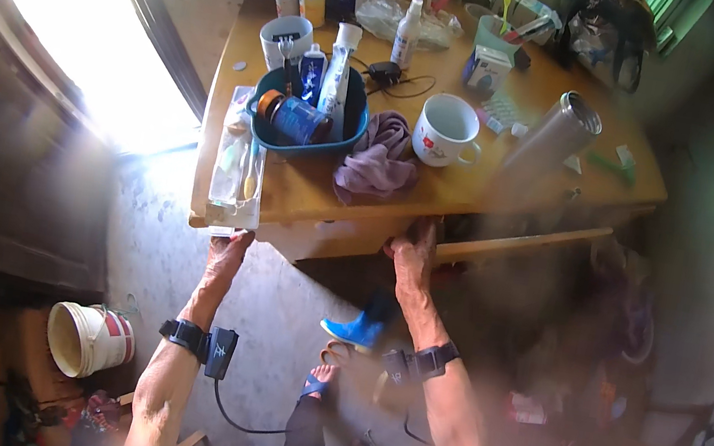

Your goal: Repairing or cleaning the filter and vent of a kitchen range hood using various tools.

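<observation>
A wooden table (312, 206) stands in front of me, with a drawer front (326, 239) below its near edge. My left hand (227, 256) is closed at the table's front left corner, its fingertips partly hidden under a clear package with toothbrushes (237, 179). My right hand (413, 253) is closed around the right end of the drawer front, some fingers hidden behind the wood. Right of it, a second drawer (524, 242) sticks out. Above my hands are a teal basin (301, 149) holding a jar (298, 121) and toothpaste tubes (334, 87), and a crumpled purple cloth (375, 169).
A white mug (443, 133) and a steel tumbler (551, 137) stand on the tabletop, with a white bowl (286, 39), bottles (406, 35) and a charger (384, 73) farther back. A tipped bucket (90, 339) and a blue boot (353, 328) are on the floor.
</observation>
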The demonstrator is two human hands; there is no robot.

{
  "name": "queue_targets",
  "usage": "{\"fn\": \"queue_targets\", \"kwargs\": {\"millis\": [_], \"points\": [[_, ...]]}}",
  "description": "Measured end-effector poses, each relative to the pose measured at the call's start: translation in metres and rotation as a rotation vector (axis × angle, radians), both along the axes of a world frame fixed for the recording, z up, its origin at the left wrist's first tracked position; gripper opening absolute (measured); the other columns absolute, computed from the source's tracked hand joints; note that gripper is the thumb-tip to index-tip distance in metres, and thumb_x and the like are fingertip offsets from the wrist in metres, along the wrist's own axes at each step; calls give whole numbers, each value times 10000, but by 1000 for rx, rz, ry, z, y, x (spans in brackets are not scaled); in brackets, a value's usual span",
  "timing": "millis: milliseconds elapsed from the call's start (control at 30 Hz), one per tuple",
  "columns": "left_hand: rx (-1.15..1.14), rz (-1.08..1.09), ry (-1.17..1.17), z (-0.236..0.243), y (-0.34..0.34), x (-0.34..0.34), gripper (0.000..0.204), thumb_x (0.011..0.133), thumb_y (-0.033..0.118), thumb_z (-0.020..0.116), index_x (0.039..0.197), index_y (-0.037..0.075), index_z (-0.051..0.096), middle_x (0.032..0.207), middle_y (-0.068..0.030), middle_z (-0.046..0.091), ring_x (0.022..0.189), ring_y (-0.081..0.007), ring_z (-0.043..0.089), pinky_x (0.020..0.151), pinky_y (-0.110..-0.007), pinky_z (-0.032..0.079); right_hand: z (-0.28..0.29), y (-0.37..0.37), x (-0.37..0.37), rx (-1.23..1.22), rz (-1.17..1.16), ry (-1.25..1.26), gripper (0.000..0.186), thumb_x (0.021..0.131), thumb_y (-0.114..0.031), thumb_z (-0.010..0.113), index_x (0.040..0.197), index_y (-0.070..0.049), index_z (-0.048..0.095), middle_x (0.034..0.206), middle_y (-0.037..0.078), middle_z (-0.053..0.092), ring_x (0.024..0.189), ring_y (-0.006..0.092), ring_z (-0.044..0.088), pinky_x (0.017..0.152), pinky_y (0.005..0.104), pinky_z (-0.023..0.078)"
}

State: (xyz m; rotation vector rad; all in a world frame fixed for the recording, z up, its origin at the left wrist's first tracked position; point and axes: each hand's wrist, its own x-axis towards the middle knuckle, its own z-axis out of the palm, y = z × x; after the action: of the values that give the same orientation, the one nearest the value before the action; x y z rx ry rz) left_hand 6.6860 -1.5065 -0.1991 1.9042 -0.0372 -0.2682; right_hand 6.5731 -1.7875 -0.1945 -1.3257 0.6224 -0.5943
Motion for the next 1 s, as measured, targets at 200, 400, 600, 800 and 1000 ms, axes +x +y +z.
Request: {"fn": "queue_targets", "kwargs": {"millis": [200,400,600,800,1000], "points": [[90,25,43,10,-15,0,252,733,129,570,962,38,514,664,-10,524,561,-96,475,511,-241,391,-23,-31,12,105,-6,23,716,720,-21,531,1348,-141,209,1166,94,419,848,194,551,603,291,524],[-95,-69,-10,20,-7,-44,452,679,7,485,1120,101,491,924,-35,489,546,-56,431,459,-216,359,-35,-23,-8,-309,-115,181,610,675,6,469,1248,-14,261,1007,182,477,685,211,559,530,290,502],[-97,-19,-18,18,3,-49,448,672,-12,470,1106,94,496,891,-17,498,553,-47,420,460,-208,355,3,-8,-18,-318,105,210,463,641,0,428,1088,95,353,1022,317,462,894,461,485,839,434,407],[-188,51,-23,14,-4,-50,359,705,-17,494,1052,72,514,828,27,530,578,-27,413,465,-185,331,8,4,-22,-902,-164,191,456,658,11,439,1109,54,388,1013,280,497,912,442,491,817,449,405],[-255,-4,-36,23,-10,-53,403,698,-46,503,1077,92,504,929,27,519,622,-18,412,497,-155,312,24,4,-31,-975,-70,302,435,694,-3,465,1125,30,410,1057,249,496,953,415,477,857,442,382]]}}
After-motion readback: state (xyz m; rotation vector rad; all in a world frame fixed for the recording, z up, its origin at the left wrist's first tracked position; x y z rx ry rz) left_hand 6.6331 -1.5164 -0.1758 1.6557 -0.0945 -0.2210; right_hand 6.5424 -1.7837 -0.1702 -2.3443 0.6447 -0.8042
